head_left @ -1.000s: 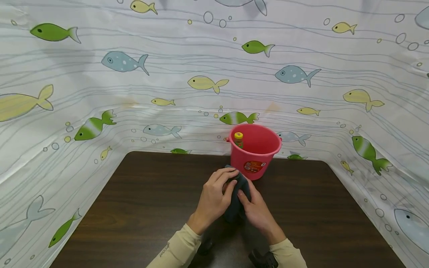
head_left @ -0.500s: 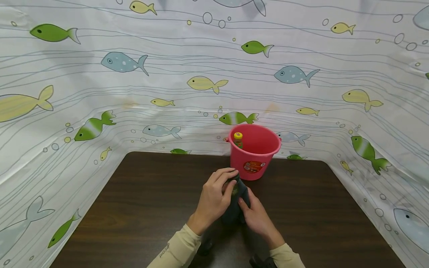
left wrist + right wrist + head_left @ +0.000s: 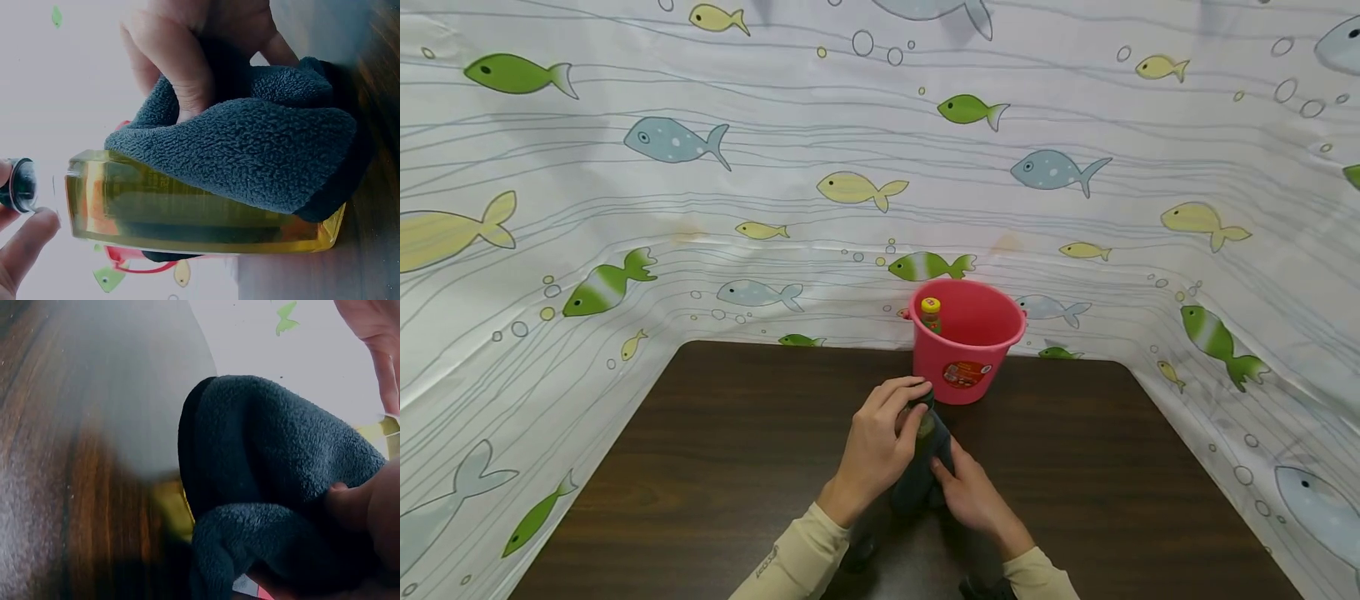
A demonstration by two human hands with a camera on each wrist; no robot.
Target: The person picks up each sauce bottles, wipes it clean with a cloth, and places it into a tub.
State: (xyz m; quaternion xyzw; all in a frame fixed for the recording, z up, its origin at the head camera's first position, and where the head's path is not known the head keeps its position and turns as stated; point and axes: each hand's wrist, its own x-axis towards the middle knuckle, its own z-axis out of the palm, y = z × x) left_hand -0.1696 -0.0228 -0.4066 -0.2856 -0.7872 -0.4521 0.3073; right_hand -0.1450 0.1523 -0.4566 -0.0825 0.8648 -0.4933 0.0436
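Note:
A clear bottle [image 3: 181, 215] of yellow liquid with a dark cap [image 3: 24, 185] stands upright on the table in the head view, in front of the bucket. My left hand [image 3: 876, 437] holds it at the top, fingers and thumb around the cap. A dark grey-blue fleecy cloth [image 3: 262, 156] wraps part of the bottle's side. My right hand [image 3: 977, 496] grips this cloth against the bottle, its thumb pressing into the folds. In the right wrist view the cloth [image 3: 275, 444] covers most of the bottle, with yellow showing near the base.
Just behind the hands stands a pink bucket [image 3: 966, 375] holding a small yellow-capped bottle [image 3: 931, 317]. The dark wooden table [image 3: 737, 433] meets a fish-printed sheet [image 3: 850, 108] at the back and sides. Dark gear [image 3: 985, 587] shows by the right sleeve.
My right hand has moved slightly down along the bottle with the cloth, uncovering the upper part under the cap. My left hand has stayed at the top.

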